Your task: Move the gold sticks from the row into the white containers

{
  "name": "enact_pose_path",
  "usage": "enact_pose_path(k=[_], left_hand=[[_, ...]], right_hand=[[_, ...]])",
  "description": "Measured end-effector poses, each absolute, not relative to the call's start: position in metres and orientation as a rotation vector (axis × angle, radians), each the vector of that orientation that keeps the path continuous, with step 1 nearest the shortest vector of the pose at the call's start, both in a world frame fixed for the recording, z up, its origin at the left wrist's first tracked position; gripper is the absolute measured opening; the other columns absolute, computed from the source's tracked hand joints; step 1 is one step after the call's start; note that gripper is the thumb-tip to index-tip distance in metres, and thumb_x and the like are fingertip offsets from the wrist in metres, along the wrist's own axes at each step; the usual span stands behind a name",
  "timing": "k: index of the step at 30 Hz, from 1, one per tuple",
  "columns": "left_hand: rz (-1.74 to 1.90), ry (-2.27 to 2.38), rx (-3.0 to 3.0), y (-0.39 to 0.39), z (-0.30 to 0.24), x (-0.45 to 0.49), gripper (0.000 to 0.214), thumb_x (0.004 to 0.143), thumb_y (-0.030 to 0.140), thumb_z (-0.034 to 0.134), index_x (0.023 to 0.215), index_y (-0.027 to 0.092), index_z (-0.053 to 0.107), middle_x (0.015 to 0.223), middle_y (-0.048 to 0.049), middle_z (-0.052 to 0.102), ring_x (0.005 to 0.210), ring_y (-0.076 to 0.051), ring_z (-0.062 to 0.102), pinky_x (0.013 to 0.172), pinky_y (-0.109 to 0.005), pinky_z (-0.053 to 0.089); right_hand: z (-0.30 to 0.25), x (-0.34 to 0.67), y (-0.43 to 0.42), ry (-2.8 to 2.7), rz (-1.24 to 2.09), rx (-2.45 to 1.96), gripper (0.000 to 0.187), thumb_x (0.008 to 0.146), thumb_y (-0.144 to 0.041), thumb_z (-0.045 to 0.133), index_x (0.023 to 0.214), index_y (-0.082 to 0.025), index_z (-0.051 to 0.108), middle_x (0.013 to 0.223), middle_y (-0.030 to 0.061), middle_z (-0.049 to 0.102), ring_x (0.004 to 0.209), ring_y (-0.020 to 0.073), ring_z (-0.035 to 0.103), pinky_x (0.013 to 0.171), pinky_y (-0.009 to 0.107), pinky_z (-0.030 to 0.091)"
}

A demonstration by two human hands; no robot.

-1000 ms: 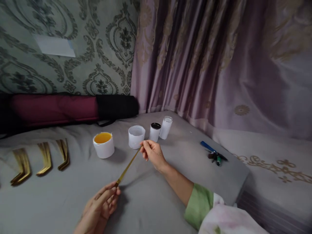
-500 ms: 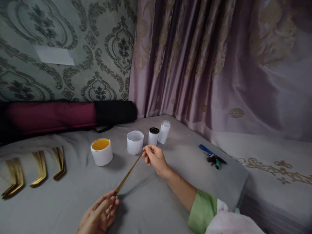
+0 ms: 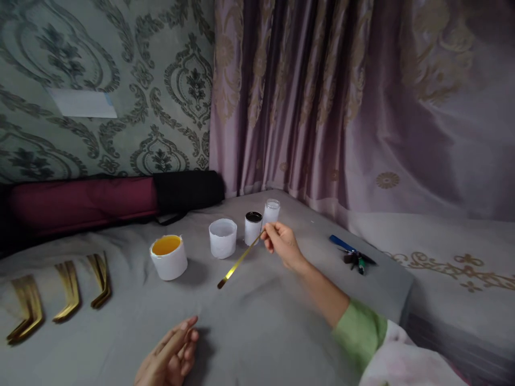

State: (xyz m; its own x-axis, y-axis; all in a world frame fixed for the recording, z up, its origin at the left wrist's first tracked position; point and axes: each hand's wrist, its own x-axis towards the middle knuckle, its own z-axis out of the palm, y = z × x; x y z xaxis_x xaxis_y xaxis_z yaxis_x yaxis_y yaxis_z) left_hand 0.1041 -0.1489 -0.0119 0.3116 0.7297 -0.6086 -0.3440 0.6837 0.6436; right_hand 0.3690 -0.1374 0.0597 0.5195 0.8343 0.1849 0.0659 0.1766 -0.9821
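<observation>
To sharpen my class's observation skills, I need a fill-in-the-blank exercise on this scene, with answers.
The thin golden strip is held in the person's ____ hand.
The left hand holds ____.
The golden bundles in view number ____.
The sleeve cuff is coloured ____.
Missing words: right; nothing; three; green.

upper left: grey-green wallpaper [image 3: 139,80] bearing dark damask medallions. upper right: mauve curtain [image 3: 300,80] with tan floral motifs. left: maroon and black case [image 3: 84,203]; below, gold bent strips [image 3: 72,284]. centre: gold strip [image 3: 240,261], dark brown at its lower end; white tub [image 3: 171,265], yellow-orange inside. lower right: pale green cuff [image 3: 358,329].
</observation>
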Motion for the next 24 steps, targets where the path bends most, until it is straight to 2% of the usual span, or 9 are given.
enact_pose_path(k=[16,24], left_hand=[[0.809,0.968,0.271,-0.146,-0.007,0.101,0.022,0.071,0.000,0.047,0.085,0.009,0.062,0.072,-0.0027,0.052,0.053,-0.006,0.048,0.044,-0.018,0.042],[0.825,0.971,0.246,-0.148,0.002,0.101,0.023,0.072,-0.001,0.045,0.085,0.010,0.061,0.071,-0.0015,0.050,0.052,-0.005,0.047,0.044,-0.017,0.042]], right_hand=[[0.154,0.478,-0.136,-0.855,0.098,-1.417,0.019,0.077,-0.033,0.051,0.071,-0.014,0.053,0.059,-0.0004,0.056,0.037,0.0033,0.043,0.029,0.014,0.030],[0.176,0.511,-0.114,-0.885,-0.085,-1.524,0.020,0.079,-0.034,0.047,0.073,-0.017,0.054,0.063,0.0014,0.059,0.039,0.0047,0.045,0.031,0.016,0.031]])
